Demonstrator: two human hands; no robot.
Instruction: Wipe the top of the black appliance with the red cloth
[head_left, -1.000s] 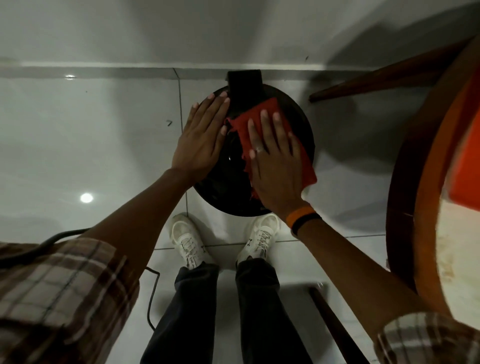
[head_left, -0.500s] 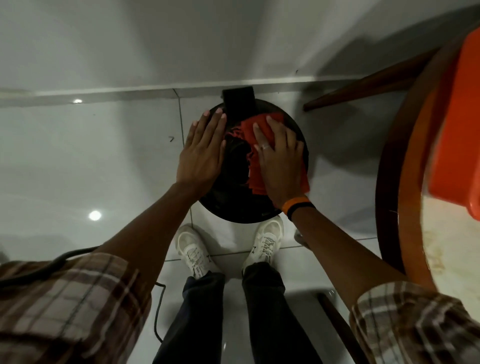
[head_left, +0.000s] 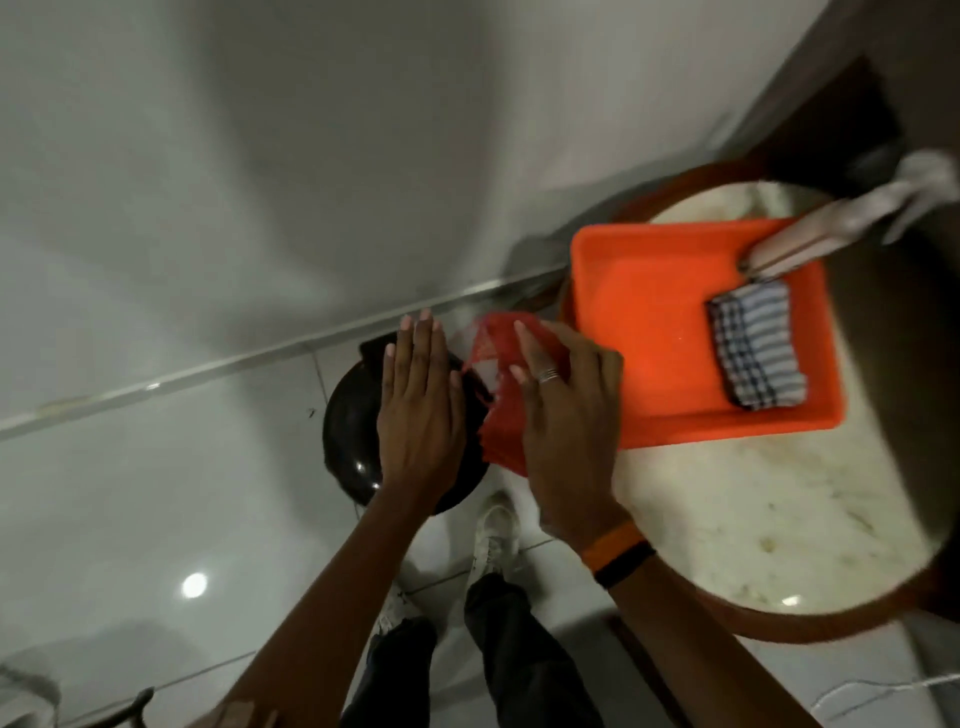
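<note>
Both hands work over the round black appliance that stands on the tiled floor beside a wall. Left hand lies flat on the dark lid, fingers straight and close together, holding nothing; this looks like a steadying press so the unit does not slide or rock. Right hand is spread, palm down, with the red cloth under it and bunched up past the fingertips. Motion blur hides whether the fingers pinch the fabric or merely press it. The cloth sits at the appliance's right edge, partly overhanging, and it appears lifted off the lid, so the wiping may be at its edge or ending. Just right of that hand, a round desk carries an orange tray holding a folded checked cloth, apart from the red one.
</note>
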